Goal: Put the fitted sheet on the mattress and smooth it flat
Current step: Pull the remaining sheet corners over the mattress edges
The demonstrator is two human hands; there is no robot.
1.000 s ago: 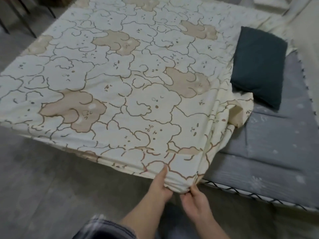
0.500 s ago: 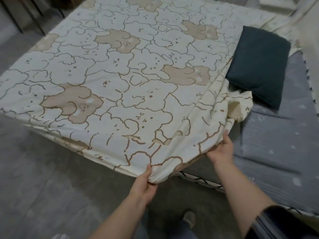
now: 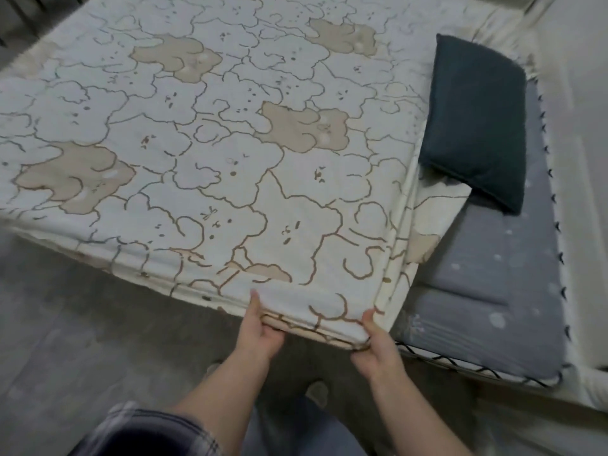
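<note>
No readable text or labels.

Dim, flat indoor light, no glare. Soft motion blur all over. Wide-angle bending curves the frame's edges.

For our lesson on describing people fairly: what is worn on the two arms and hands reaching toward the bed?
Both forearms are bare, and the left hand and right hand show no gloves. No ring or watch shows. A dark plaid sleeve with pale lines, blurred, covers the upper left arm. The right arm's sleeve is out of view.
</note>
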